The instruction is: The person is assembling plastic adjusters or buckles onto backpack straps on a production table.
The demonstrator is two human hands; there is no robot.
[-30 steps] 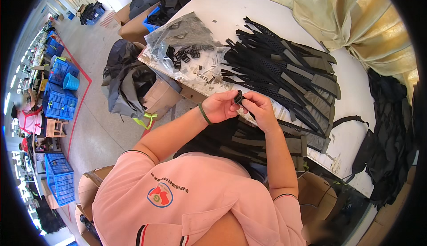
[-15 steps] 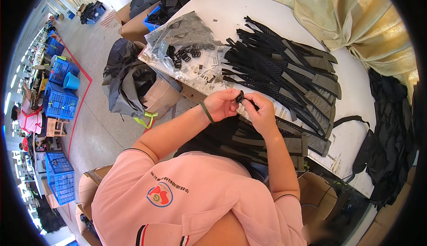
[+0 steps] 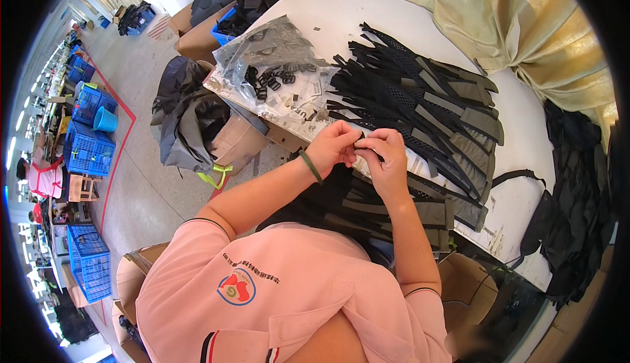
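Both hands are meeting just above the near edge of the worktop (image 3: 367, 15). The left hand (image 3: 335, 146) and the right hand (image 3: 387, 156) are pinching a small black piece (image 3: 361, 141) between them, fingers (image 3: 353, 141) drawn in narrow around it. What the piece is exactly cannot be told, since the fingertips are covering most of it; it looks like a buckle or a strap end. Holding it up close between two pinches is probably giving the fine control that threading or fitting asks for.

The straps (image 3: 420, 100) are lying fanned in a heap on the worktop, just beyond the hands, likely so that one can be drawn off at a time. A clear bag (image 3: 275, 55) with loose black buckles (image 3: 269, 81) spilling from it is sitting to the left of the heap, near the left hand. More strap pieces (image 3: 394, 209) are hanging over the lap below the hands. An open box (image 3: 236, 140) with dark cloth is standing on the floor to the left.

Against the earlier frame, the hands are sitting in nearly the same place, and the fingers are closing in tighter, hiding more of the piece. The heap and bag are staying as they were.
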